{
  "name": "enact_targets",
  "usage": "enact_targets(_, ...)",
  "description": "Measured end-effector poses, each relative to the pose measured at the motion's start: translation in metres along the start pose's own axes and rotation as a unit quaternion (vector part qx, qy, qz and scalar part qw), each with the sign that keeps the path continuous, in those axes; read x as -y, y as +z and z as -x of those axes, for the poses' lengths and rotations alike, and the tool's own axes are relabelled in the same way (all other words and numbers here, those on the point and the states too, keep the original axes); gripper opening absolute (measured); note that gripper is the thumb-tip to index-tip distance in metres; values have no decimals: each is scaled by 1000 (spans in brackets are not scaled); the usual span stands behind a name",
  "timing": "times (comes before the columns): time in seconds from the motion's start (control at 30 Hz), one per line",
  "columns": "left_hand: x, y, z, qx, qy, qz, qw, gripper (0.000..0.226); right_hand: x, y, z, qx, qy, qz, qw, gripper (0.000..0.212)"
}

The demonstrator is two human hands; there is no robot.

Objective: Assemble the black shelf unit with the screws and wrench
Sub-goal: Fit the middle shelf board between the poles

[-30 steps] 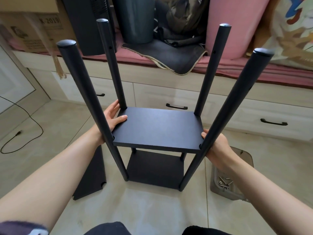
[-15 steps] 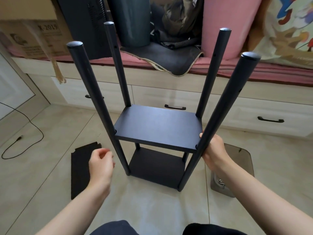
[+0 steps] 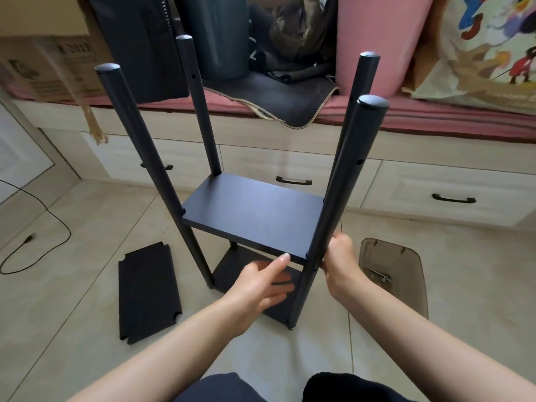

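A loose flat black shelf panel (image 3: 149, 291) is lying on the beige tiled floor (image 3: 72, 221) at left. The left hand (image 3: 262, 281) is reaching under the black four-post shelf unit (image 3: 252, 216), fingers straight and released, thumb touching the shelf's front edge. The right hand (image 3: 338, 256) is grasping the near right black post (image 3: 339, 204). Silver screws (image 3: 380, 275) are sitting in a smoky clear plastic tray (image 3: 406, 256) at right, before cream drawers (image 3: 435, 192).

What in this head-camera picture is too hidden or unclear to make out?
- Left hand fingers: blurred and reaching under the middle shelf; whether they touch it is unclear.
- Right hand fingertips: hidden behind the near right pole that it grips.
- Small metal parts in the tray: too small to identify.
- Wrench: none identifiable.
- Cardboard box print: too blurred to read fully.
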State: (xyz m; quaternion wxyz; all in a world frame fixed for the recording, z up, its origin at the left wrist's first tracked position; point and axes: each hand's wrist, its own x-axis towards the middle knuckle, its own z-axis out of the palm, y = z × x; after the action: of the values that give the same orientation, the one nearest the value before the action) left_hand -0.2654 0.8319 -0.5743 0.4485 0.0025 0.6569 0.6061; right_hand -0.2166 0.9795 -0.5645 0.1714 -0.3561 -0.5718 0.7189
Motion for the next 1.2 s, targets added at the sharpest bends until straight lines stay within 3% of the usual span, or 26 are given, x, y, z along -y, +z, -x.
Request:
enact_targets(0.07, -3, 6, -3, 27, 16, 3, 1000, 43, -1, 1, 1, -4, 15, 14, 1000, 18)
enact_targets(0.27, -11, 12, -9, -18, 29, -53, 998, 38, -3, 7, 4, -46, 22, 43, 998, 14)
enact_targets(0.43, -28, -12, -13, 41, 23, -90, 995, 36, -8, 20, 6, -74, 41, 66, 994, 19)
enact_targets(0.6, -33, -28, -13, 50, 46, -100, 993, 35, -1, 11, 6, -43, 69, 96, 992, 9)
enact_targets(0.67, -23, -25, -13, -17, 94, -57, 994, 54, 2, 3, 7, -24, 73, 97, 992, 10)
enact_targets(0.73, -11, -25, -9, -71, 158, -23, 985, 95, 4, 0, 7, -19, 80, 93, 992, 10)
enact_targets(0.8, 1, -28, -5, -30, 203, -38, 978, 109, 4, -1, 7, -15, 88, 87, 992, 10)
enact_targets(0.9, 10, -25, -3, 48, 234, -150, 959, 96, 3, -2, 6, -10, 94, 76, 993, 9)
enact_targets(1.2, 14, -8, -25, 5, 314, -152, 937, 75, 3, -6, 4, 12, 96, 61, 993, 12)
